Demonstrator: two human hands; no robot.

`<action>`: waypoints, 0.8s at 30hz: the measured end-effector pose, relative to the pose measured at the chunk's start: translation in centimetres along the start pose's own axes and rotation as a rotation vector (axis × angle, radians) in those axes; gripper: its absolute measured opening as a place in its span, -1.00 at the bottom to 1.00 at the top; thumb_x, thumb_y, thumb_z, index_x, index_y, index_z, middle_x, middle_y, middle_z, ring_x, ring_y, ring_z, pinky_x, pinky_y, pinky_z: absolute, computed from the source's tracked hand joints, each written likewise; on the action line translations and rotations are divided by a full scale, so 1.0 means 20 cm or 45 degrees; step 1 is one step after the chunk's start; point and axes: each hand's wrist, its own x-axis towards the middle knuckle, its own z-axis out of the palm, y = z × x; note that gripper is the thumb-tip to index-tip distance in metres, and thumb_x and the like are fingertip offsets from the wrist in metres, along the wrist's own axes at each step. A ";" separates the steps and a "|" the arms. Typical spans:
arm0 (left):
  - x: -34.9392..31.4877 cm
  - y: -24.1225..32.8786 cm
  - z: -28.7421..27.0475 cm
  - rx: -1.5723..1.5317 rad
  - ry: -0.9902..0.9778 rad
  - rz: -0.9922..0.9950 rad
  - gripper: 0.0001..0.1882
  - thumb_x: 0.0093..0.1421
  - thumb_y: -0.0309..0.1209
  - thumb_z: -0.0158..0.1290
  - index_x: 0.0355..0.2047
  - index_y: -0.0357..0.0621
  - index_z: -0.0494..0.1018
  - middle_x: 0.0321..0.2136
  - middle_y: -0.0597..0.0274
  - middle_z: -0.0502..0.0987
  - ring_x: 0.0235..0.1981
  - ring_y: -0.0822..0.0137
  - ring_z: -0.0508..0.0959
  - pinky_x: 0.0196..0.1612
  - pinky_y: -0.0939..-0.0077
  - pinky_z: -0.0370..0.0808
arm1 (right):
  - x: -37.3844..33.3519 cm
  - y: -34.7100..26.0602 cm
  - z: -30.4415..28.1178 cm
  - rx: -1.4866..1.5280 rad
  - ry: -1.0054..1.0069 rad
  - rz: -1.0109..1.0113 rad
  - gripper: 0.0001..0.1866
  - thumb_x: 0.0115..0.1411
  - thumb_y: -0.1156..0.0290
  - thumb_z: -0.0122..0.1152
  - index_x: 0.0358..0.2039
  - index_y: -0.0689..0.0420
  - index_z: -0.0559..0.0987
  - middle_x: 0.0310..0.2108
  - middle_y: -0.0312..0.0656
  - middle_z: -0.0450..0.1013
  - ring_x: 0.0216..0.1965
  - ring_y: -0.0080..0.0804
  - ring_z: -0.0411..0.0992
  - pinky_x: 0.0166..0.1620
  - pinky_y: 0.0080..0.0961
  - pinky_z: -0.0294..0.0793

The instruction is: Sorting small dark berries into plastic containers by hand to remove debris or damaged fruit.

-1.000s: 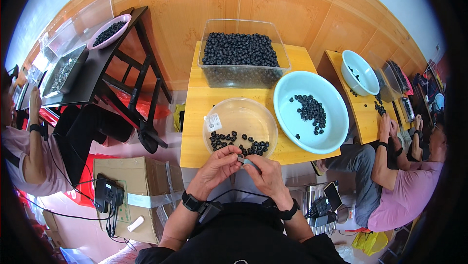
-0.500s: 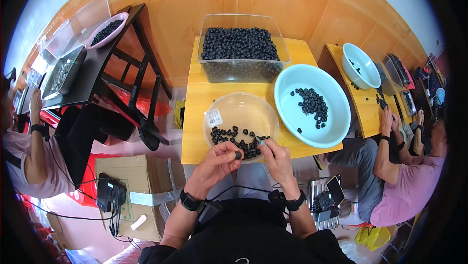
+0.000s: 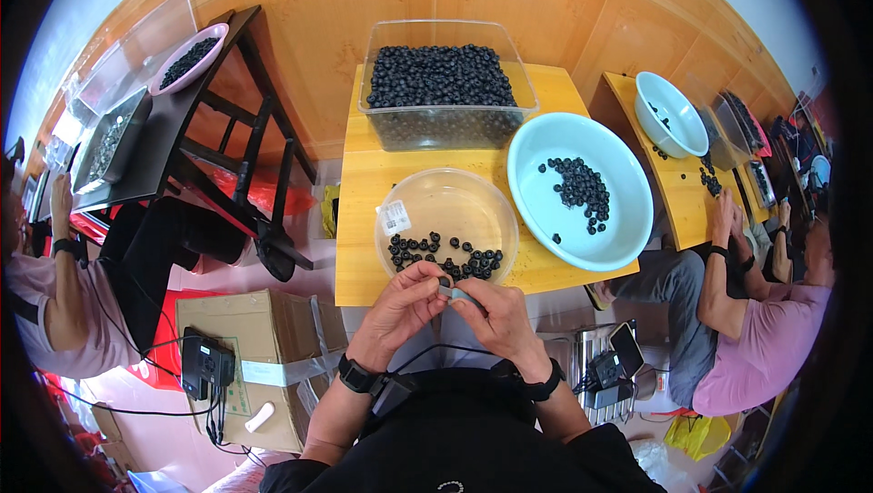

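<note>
My left hand (image 3: 406,305) pinches a small round black part (image 3: 445,281) between thumb and fingertips, just off the table's near edge. Against that part my right hand (image 3: 499,318) presses a small grey flat piece (image 3: 460,295), gripped between thumb and forefinger; its exact kind is hard to make out. Both hands meet in front of a shallow clear round tub (image 3: 447,175), where several black parts (image 3: 475,265) lie along the near side. To the right, a light blue basin (image 3: 548,238) holds a loose heap of black parts (image 3: 582,184).
At the back of the yellow table (image 3: 359,220) stands a clear bin (image 3: 446,134) full of black parts. A cardboard box (image 3: 300,347) sits lower left. People work at a dark table (image 3: 177,143) on the left and another yellow table (image 3: 687,211) on the right.
My right hand has moved left and down, bringing the grey piece against the black part in my left hand. The view has shifted slightly.
</note>
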 end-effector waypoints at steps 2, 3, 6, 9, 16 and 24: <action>0.00 0.00 0.00 -0.002 0.004 0.001 -0.87 0.20 -0.52 0.06 -0.22 -0.17 0.44 -0.30 0.21 0.54 -0.35 0.48 0.55 -0.25 0.65 0.55 | 0.00 0.00 0.00 0.000 -0.007 -0.002 -0.84 0.15 0.31 0.18 -0.34 0.11 0.53 -0.55 -0.19 0.46 -0.61 -0.20 0.44 -0.56 -0.38 0.36; 0.00 0.00 0.00 -0.002 0.003 0.003 -0.87 0.20 -0.52 0.06 -0.22 -0.17 0.44 -0.30 0.21 0.54 -0.35 0.48 0.55 -0.25 0.65 0.55 | 0.00 0.00 0.00 0.000 -0.014 -0.006 -0.84 0.15 0.31 0.18 -0.34 0.12 0.53 -0.55 -0.19 0.46 -0.61 -0.20 0.44 -0.56 -0.38 0.36; 0.00 -0.01 -0.02 0.004 -0.012 0.000 -0.86 0.19 -0.53 0.07 -0.22 -0.16 0.44 -0.31 0.21 0.54 -0.34 0.47 0.55 -0.26 0.65 0.55 | -0.01 0.00 0.00 0.009 -0.007 0.012 -0.85 0.15 0.32 0.18 -0.34 0.12 0.53 -0.56 -0.19 0.45 -0.61 -0.20 0.44 -0.56 -0.38 0.35; -0.01 -0.01 -0.02 -0.009 -0.001 -0.005 -0.86 0.19 -0.53 0.07 -0.22 -0.17 0.44 -0.32 0.21 0.54 -0.36 0.46 0.56 -0.27 0.65 0.55 | -0.01 0.00 0.00 0.040 -0.001 0.025 -0.87 0.15 0.33 0.17 -0.35 0.11 0.53 -0.56 -0.18 0.45 -0.60 -0.20 0.44 -0.56 -0.38 0.35; -0.02 0.00 -0.05 0.018 -0.034 -0.038 -0.87 0.17 -0.53 0.10 -0.26 -0.17 0.45 -0.36 0.21 0.54 -0.41 0.46 0.55 -0.32 0.66 0.53 | -0.01 0.07 0.04 0.015 -0.057 0.080 -0.87 0.17 0.32 0.15 -0.37 0.10 0.52 -0.55 -0.16 0.46 -0.58 -0.15 0.45 -0.53 -0.35 0.36; -0.03 -0.03 -0.01 0.119 0.016 -0.071 -0.79 0.11 -0.53 0.16 -0.24 -0.14 0.42 -0.37 0.25 0.54 -0.40 0.47 0.55 -0.30 0.66 0.52 | -0.03 0.11 -0.01 0.133 0.101 0.186 -0.80 0.11 0.36 0.23 -0.27 0.14 0.52 -0.50 -0.09 0.46 -0.51 -0.09 0.46 -0.46 -0.31 0.40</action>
